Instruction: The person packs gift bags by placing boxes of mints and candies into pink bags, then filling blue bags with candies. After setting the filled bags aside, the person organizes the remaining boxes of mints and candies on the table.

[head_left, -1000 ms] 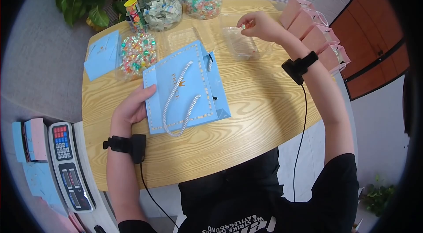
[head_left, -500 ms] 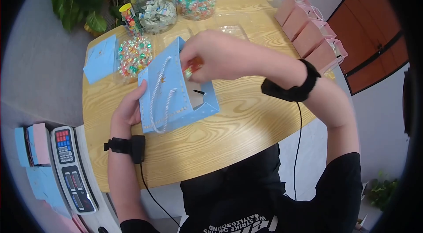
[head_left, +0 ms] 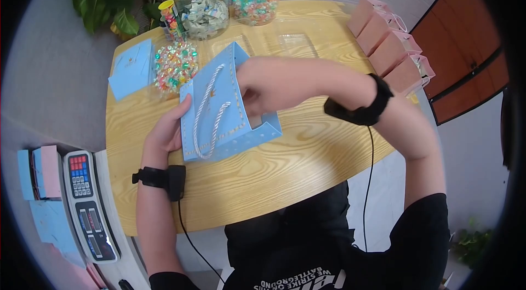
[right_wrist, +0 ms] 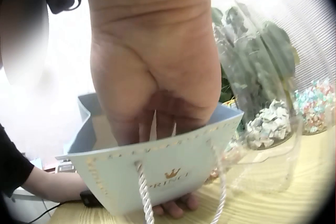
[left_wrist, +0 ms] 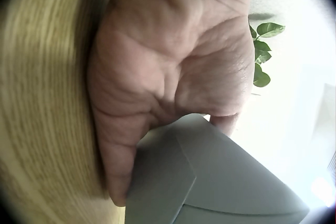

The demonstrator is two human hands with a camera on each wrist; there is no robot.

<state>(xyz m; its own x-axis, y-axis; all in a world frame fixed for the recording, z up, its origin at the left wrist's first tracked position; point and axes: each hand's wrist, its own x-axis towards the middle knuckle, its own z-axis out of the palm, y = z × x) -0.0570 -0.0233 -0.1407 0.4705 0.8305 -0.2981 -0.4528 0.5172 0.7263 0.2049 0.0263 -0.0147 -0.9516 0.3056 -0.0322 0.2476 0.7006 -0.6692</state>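
A light blue paper gift bag point(head_left: 189, 131) with white rope handles and a gold crown print lies tilted over the wooden table point(head_left: 307, 164), its mouth toward the right. At its base my left hand point(head_left: 166, 130) grips it, thumb on the printed side; the left wrist view shows the palm behind the folded bag bottom point(left_wrist: 226, 176). My right hand point(head_left: 266, 84) reaches into the mouth. From the right wrist view, its fingers go down behind the printed panel point(right_wrist: 184, 187), which hides the fingertips; I cannot tell what they hold.
Wrapped candies point(head_left: 175, 68) lie in a clear container left of the bag. Behind stand clear tubs of white-wrapped sweets point(head_left: 205, 16) and colourful candies point(head_left: 255, 2), plus a yellow-lidded tube point(head_left: 171, 18). A flat blue bag point(head_left: 131, 68) lies left; pink bags point(head_left: 386, 40) line the right edge.
My right hand has brought small wrapped candy from the clear tray at the back right, leftward into the bag's mouth. The bag has tipped so its opening shows more; my left hand keeps its hold.
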